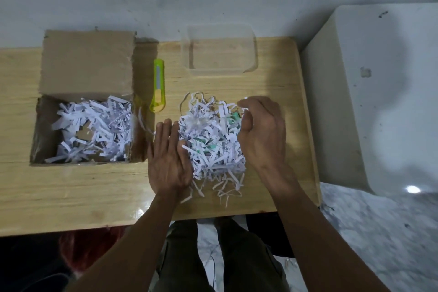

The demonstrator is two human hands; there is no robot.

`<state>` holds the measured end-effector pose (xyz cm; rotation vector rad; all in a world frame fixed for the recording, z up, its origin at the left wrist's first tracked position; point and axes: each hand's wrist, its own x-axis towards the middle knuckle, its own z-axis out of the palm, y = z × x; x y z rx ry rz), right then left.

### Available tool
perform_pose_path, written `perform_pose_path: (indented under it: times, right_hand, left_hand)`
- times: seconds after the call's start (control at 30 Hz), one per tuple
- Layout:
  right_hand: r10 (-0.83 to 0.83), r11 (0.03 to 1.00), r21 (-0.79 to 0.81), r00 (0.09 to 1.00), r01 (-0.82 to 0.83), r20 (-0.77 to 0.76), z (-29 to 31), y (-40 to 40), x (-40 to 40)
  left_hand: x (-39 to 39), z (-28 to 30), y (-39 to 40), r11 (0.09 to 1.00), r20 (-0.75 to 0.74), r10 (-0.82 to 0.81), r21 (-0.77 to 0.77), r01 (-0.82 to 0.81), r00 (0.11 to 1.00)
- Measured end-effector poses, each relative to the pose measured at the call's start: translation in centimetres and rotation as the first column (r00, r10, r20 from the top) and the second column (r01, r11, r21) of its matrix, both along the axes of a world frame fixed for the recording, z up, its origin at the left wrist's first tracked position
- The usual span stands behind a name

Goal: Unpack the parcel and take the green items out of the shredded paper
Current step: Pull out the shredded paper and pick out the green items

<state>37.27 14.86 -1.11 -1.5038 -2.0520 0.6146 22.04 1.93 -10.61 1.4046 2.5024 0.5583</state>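
Note:
An open cardboard box stands at the left of the wooden table, with white shredded paper in it. A second heap of shredded paper lies on the table in front of me, with several green items half buried in it. My left hand lies flat with straight fingers against the heap's left side. My right hand hovers at the heap's right side, its fingers loosely curled over the paper. I see nothing held in it.
A yellow-green utility knife lies between the box and the heap. A clear plastic container stands at the table's far edge. A large white block stands right of the table. My legs are below the near edge.

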Motion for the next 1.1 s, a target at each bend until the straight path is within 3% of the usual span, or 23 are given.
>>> perform_pose_path:
  times: [0.1,0.33,0.53,0.7,0.93,1.0,1.1]
  right_hand:
    - [0.156,0.964,-0.228,0.984,-0.135,0.08,-0.5,0.3,-0.3]
    - [0.207,0.917,-0.366,0.974,-0.158,0.097,-1.4,-3.9,2.8]
    - [0.006,0.989,-0.148,0.992,0.014,0.13,-1.3,-2.2,0.9]
    - [0.12,0.955,-0.297,0.927,-0.009,0.357,-2.4,-0.7,0.0]
    - [0.176,0.941,-0.339,0.89,-0.026,0.42,-1.6,-0.4,-0.2]
    - [0.195,0.935,-0.352,0.903,-0.052,0.384,-1.1,-0.4,-0.4]
    - [0.151,0.894,-0.445,0.972,-0.057,0.18,0.1,-0.1,-0.2]
  left_hand:
    - [0.0,0.0,0.1,1.0,0.01,0.009,0.003,-0.009,1.0]
    - [0.0,0.0,0.2,1.0,0.024,0.029,-0.002,-0.029,0.999]
    - [0.0,-0.3,0.3,0.999,0.015,0.036,0.006,-0.036,0.999]
    - [0.0,-0.3,0.3,0.999,0.002,0.042,0.012,-0.042,0.999]
    - [0.2,0.0,0.4,0.999,0.002,0.042,0.015,-0.042,0.999]
    - [0.2,0.0,0.4,0.999,0.013,0.044,0.011,-0.044,0.999]
    - [0.1,0.0,0.3,0.999,0.018,0.041,0.011,-0.041,0.999]
